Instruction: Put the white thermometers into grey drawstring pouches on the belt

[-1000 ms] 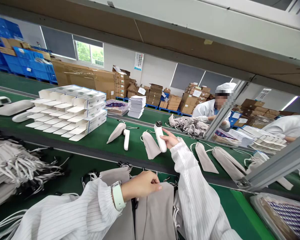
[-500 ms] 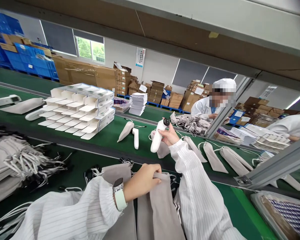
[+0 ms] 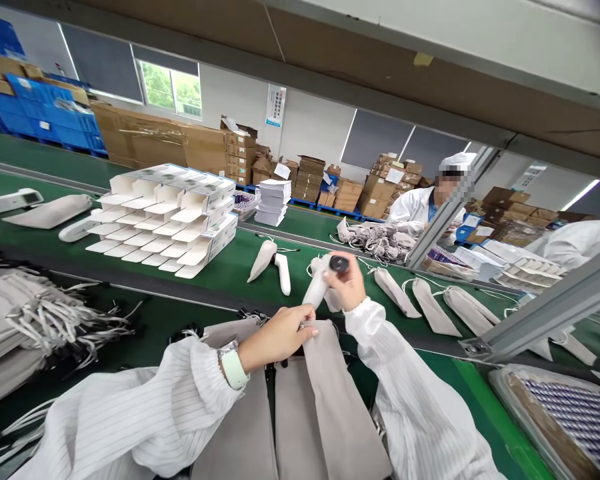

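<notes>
My right hand (image 3: 350, 285) grips a white handheld device (image 3: 320, 283) with a black round tip, its lower end pointing down at the mouth of a grey drawstring pouch (image 3: 340, 407). My left hand (image 3: 280, 335) pinches the top edge of that pouch, which lies on a pile of similar pouches (image 3: 250, 427) in front of me. Just behind, on the green conveyor belt (image 3: 220, 267), lie another white device (image 3: 283, 272) and a grey pouch (image 3: 261, 259).
A stack of open white cartons (image 3: 165, 217) stands on the belt at left. Filled grey pouches (image 3: 430, 300) lie on the belt at right. Loose pouches with cords (image 3: 35, 313) pile up at my left. Two people in white (image 3: 420, 203) work across the belt.
My right hand lifted the white device off the belt and brought it toward me, down to the pouch. My left hand raised the pouch's top edge.
</notes>
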